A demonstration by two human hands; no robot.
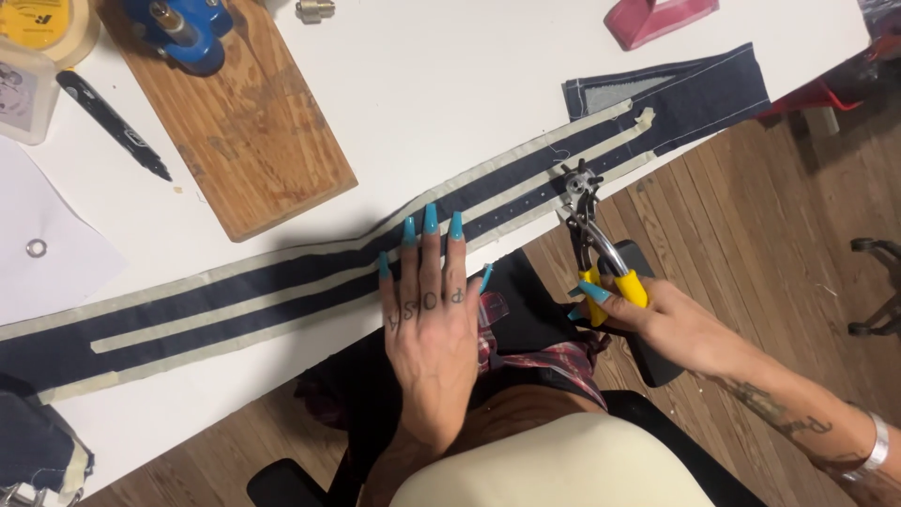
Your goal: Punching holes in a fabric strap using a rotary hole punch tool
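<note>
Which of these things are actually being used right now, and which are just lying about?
In use:
left hand pressing flat on the dark taped fabric strip
right hand gripping the yellow-handled punch pliers

Lying about:
wooden board
black marker
blue tool
pink object
small metal ring

A round yellow container (42, 26) with a printed label on its top is sitting at the far left corner of the white table (450, 84). Just near of it, at the left edge, a clear plastic box (21, 94) is showing a pale grey label. No signs or screens are appearing.
</note>
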